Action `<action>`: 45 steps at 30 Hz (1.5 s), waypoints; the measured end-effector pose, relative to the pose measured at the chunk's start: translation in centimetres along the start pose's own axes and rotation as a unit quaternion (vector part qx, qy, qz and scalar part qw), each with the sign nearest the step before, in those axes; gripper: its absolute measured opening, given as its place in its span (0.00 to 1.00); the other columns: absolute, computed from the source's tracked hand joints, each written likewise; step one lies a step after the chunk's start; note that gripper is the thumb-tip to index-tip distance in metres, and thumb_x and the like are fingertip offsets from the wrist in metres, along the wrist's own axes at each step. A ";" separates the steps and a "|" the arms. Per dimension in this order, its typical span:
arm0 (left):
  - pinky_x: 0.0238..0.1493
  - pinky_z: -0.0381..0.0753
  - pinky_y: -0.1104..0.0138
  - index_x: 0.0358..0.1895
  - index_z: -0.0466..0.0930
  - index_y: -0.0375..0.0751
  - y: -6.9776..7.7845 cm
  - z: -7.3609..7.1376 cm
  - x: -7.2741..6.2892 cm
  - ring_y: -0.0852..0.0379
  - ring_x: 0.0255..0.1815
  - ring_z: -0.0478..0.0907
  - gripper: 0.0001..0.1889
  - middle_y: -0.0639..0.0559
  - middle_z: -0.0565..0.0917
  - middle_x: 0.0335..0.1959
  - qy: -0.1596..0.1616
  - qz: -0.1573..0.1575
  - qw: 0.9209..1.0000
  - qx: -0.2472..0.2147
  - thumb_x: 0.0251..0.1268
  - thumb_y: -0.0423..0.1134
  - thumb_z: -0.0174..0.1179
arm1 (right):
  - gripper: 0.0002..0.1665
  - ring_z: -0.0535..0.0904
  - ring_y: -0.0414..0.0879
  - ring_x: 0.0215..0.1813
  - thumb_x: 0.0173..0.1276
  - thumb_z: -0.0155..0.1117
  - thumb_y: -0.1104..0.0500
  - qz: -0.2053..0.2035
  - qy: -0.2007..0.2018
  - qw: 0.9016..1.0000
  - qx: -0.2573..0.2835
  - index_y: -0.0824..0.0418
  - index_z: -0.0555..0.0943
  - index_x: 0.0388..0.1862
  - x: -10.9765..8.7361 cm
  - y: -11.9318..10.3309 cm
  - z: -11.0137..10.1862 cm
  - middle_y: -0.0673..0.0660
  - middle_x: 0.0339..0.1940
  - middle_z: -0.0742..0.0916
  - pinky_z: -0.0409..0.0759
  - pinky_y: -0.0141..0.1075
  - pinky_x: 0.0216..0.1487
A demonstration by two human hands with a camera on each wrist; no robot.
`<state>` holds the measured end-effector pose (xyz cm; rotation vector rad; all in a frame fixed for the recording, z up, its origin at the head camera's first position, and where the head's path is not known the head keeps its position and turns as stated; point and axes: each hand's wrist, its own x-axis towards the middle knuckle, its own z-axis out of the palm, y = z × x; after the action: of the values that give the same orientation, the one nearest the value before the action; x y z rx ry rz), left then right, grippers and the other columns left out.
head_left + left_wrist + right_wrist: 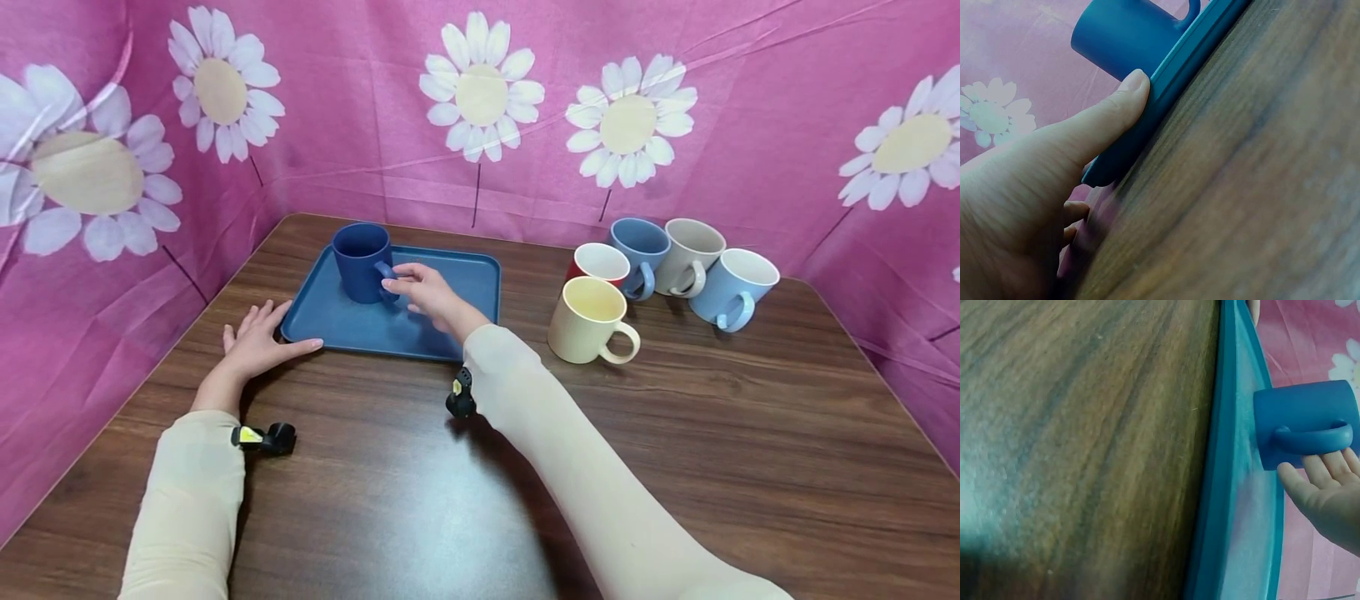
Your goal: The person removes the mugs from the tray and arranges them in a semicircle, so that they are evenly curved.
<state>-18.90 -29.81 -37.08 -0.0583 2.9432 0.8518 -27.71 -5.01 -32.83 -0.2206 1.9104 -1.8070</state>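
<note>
A dark blue mug (363, 265) stands upright on the back left part of a blue tray (450, 321), its handle turned to the right. Beside that handle is my right hand (431, 296). In the right wrist view its fingers (1336, 467) are extended at the handle, with the thumb apart and not wrapped round it. Whether the fingertips touch the handle is hard to tell. My left hand (258, 343) lies spread at the tray's front left corner. In the left wrist view, its thumb (1113, 115) rests against the tray's rim, and the other fingers are partly hidden.
Several mugs stand together on the wooden table (675, 467) at the right: yellow (581, 329), red with white inside (600, 262), medium blue (637, 246), grey (686, 254) and light blue (731, 287). Pink flowered cloth (337, 100) hangs along the table's back and sides.
</note>
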 end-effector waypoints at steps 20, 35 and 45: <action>0.49 0.23 0.37 0.67 0.43 0.41 -0.1 0.2 0.1 0.37 0.64 0.31 0.50 0.30 0.42 0.64 -0.004 0.004 1.000 0.007 0.45 0.64 0.55 | 0.20 0.73 0.45 0.35 0.62 0.53 0.50 0.019 0.020 0.999 -0.035 0.66 0.77 0.39 -1.3 0.8 -0.4 0.58 0.26 0.78 0.71 0.45 0.47; 0.49 0.23 0.37 0.67 0.43 0.41 -0.2 0.0 -0.1 0.36 0.63 0.30 0.50 0.30 0.41 0.64 -0.001 0.007 1.000 0.004 0.45 0.64 0.55 | 0.14 0.73 0.44 0.24 0.63 0.53 0.57 0.079 0.019 0.997 0.008 0.68 0.77 0.27 -2.2 0.4 -0.4 0.54 0.15 0.76 0.73 0.48 0.42; 0.49 0.23 0.37 0.67 0.43 0.40 -0.4 0.2 0.0 0.36 0.63 0.31 0.50 0.29 0.42 0.64 0.001 0.009 1.000 0.007 0.45 0.65 0.55 | 0.10 0.69 0.42 0.17 0.61 0.55 0.61 0.122 0.074 0.987 0.079 0.65 0.75 0.21 -2.7 0.2 -0.1 0.53 0.13 0.75 0.70 0.46 0.43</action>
<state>-18.90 -30.04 -37.41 -0.0328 2.9563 0.8331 -25.43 -3.67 -32.33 0.1991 1.7898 -1.8360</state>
